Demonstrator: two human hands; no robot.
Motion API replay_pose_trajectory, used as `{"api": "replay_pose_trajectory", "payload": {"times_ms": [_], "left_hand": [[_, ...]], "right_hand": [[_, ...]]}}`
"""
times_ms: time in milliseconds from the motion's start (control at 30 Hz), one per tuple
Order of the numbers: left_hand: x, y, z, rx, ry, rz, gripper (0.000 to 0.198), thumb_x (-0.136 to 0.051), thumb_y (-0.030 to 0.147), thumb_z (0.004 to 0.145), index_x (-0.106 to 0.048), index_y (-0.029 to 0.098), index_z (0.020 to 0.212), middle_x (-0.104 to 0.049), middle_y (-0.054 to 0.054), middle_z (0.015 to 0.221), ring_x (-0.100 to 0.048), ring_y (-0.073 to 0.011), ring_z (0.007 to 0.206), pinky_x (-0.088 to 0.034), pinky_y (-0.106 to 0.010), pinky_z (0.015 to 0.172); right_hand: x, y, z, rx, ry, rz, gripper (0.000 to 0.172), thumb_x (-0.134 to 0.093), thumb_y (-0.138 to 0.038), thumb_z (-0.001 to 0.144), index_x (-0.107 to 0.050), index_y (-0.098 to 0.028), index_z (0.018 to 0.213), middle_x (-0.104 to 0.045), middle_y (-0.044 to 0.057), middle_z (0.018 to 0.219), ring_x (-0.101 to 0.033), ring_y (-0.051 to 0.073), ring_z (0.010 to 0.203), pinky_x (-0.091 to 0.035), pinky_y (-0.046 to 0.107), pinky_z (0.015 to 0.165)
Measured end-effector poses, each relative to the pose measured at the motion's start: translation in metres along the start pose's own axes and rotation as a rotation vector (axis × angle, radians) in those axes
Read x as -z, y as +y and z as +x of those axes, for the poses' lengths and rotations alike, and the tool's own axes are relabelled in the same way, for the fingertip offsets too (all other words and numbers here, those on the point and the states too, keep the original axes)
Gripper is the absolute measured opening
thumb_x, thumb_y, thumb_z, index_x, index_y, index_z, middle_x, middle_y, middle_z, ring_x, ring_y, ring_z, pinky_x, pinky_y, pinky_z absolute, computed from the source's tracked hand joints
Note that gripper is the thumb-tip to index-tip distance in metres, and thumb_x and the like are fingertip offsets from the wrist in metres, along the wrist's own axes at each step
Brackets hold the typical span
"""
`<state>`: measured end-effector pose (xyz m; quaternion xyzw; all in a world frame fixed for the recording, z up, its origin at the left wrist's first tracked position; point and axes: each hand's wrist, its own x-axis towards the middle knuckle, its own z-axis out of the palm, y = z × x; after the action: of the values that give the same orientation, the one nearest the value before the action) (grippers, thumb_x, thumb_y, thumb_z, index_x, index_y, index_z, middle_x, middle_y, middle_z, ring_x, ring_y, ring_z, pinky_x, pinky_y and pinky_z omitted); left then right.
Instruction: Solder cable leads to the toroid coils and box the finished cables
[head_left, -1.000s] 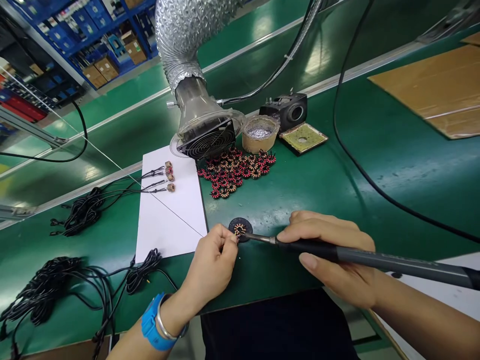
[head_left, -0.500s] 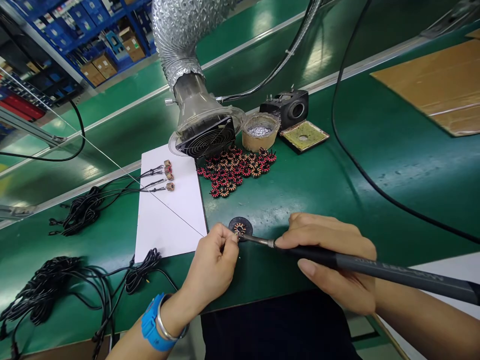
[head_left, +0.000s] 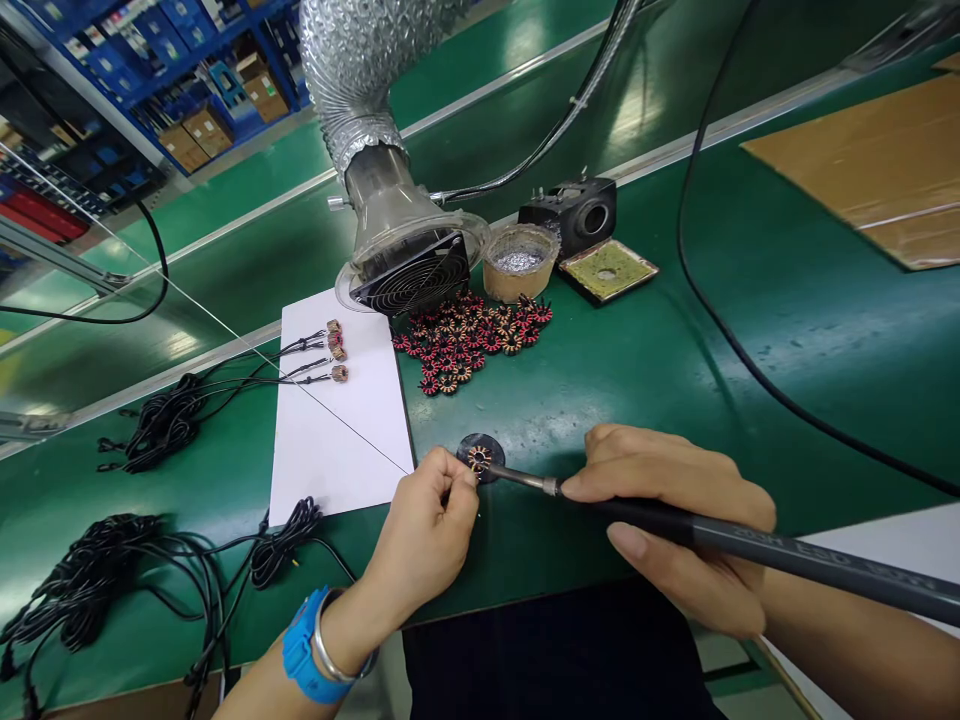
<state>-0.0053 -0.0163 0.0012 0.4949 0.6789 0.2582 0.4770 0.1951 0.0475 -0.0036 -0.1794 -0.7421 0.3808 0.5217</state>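
Note:
My right hand (head_left: 682, 520) grips a black soldering iron (head_left: 750, 540), its metal tip pointing left to a small wire-wound ring coil (head_left: 479, 458). The coil lies on a round dark disc (head_left: 491, 443) on the bench. Thumb and forefinger of my left hand (head_left: 431, 520) are pinched together at the coil's near edge. A thin silvery solder wire (head_left: 330, 408) runs from the upper left into this hand; its end is hidden by the fingers. Iron tip and coil are close together, and whether they touch I cannot tell.
Behind the disc lie many red and copper ring coils (head_left: 472, 335), below a fume extractor hood (head_left: 412, 275). A tub of silvery bits (head_left: 520, 262), an iron stand (head_left: 577, 215) and a yellow sponge tray (head_left: 609, 270) stand beyond. Wired coils lie on a white board (head_left: 337, 440); black cables (head_left: 97, 570) at left.
My right hand and the soldering iron have shifted slightly right, with the tip drawn back a little from the coil's near edge. The iron's cord has swung right. My left hand stays put.

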Motion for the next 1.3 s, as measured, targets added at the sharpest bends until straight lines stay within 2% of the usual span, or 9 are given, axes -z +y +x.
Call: {"api": "replay_pose_trajectory", "payload": {"times_ms": [167,333,467,567,633,767,933,1100,1300], "left_hand": [[0.000,-0.001,0.001,0.002,-0.008,-0.010,0.025,-0.039,0.037,0.096,-0.044,0.021,0.078,-0.041,0.007,0.056,-0.035,-0.0103,0.052,-0.026,-0.022,0.050],[0.000,-0.003,0.001,0.008,-0.005,-0.030,0.026,-0.040,0.039,0.096,-0.045,0.021,0.079,-0.041,0.007,0.057,-0.035,-0.0101,0.053,-0.026,-0.022,0.050],[0.000,-0.003,0.001,0.013,-0.015,-0.053,0.025,-0.040,0.038,0.097,-0.045,0.021,0.079,-0.040,0.007,0.057,-0.034,-0.0097,0.052,-0.026,-0.022,0.049],[0.002,-0.002,0.002,0.021,-0.030,-0.105,0.026,-0.040,0.039,0.097,-0.045,0.020,0.079,-0.041,0.007,0.056,-0.034,-0.0093,0.052,-0.027,-0.021,0.048],[0.003,-0.001,0.003,0.029,-0.038,-0.155,0.027,-0.039,0.040,0.097,-0.046,0.020,0.080,-0.040,0.007,0.055,-0.033,-0.0086,0.050,-0.026,-0.020,0.046],[0.007,-0.003,0.007,0.047,-0.041,-0.212,0.029,-0.037,0.043,0.098,-0.048,0.020,0.086,-0.040,0.008,0.056,-0.029,-0.0069,0.046,-0.024,-0.019,0.044],[0.009,-0.006,0.009,0.058,-0.059,-0.244,0.030,-0.036,0.045,0.099,-0.049,0.020,0.088,-0.039,0.008,0.057,-0.027,-0.0063,0.045,-0.022,-0.019,0.043],[0.010,-0.002,0.006,-0.003,-0.076,-0.232,0.031,-0.036,0.045,0.100,-0.045,0.020,0.084,-0.041,0.006,0.063,-0.031,-0.0073,0.051,-0.026,-0.020,0.047],[0.009,0.004,0.000,-0.060,-0.094,-0.119,0.032,-0.034,0.045,0.101,-0.041,0.020,0.082,-0.043,0.005,0.067,-0.038,-0.0095,0.060,-0.031,-0.024,0.055]], "right_hand": [[0.000,0.001,-0.001,-0.002,0.001,0.019,0.032,-0.050,-0.014,0.074,-0.066,-0.018,0.102,-0.054,0.001,0.058,-0.049,0.015,0.048,-0.038,0.031,0.047],[-0.001,0.004,-0.002,0.017,0.075,0.010,0.036,-0.052,-0.014,0.076,-0.067,-0.019,0.108,-0.058,0.003,0.065,-0.053,0.017,0.053,-0.041,0.033,0.049],[-0.002,0.009,-0.004,0.036,0.150,-0.004,0.039,-0.054,-0.015,0.081,-0.065,-0.022,0.119,-0.063,0.005,0.074,-0.057,0.018,0.060,-0.046,0.033,0.050],[-0.004,0.013,-0.001,-0.019,0.180,-0.028,0.040,-0.053,-0.012,0.087,-0.060,-0.024,0.125,-0.064,0.001,0.071,-0.057,0.014,0.054,-0.048,0.028,0.048],[-0.006,0.013,0.007,-0.055,0.127,-0.090,0.036,-0.053,-0.008,0.088,-0.061,-0.024,0.120,-0.067,-0.001,0.075,-0.058,0.011,0.053,-0.050,0.024,0.051],[-0.012,0.017,0.027,-0.023,-0.103,-0.196,0.025,-0.055,-0.005,0.086,-0.062,-0.020,0.104,-0.069,0.001,0.087,-0.064,0.011,0.070,-0.052,0.022,0.067],[-0.023,0.028,0.039,-0.017,-0.331,-0.207,0.022,-0.053,-0.006,0.082,-0.059,-0.017,0.100,-0.064,0.002,0.081,-0.056,0.015,0.071,-0.047,0.026,0.066],[-0.031,0.036,0.038,0.002,-0.352,-0.161,0.026,-0.050,-0.004,0.082,-0.058,-0.017,0.103,-0.066,0.004,0.088,-0.053,0.016,0.075,-0.046,0.027,0.068],[-0.031,0.036,0.036,0.016,-0.364,-0.139,0.029,-0.050,-0.001,0.082,-0.058,-0.017,0.104,-0.063,0.003,0.086,-0.051,0.014,0.075,-0.044,0.025,0.069]]}}
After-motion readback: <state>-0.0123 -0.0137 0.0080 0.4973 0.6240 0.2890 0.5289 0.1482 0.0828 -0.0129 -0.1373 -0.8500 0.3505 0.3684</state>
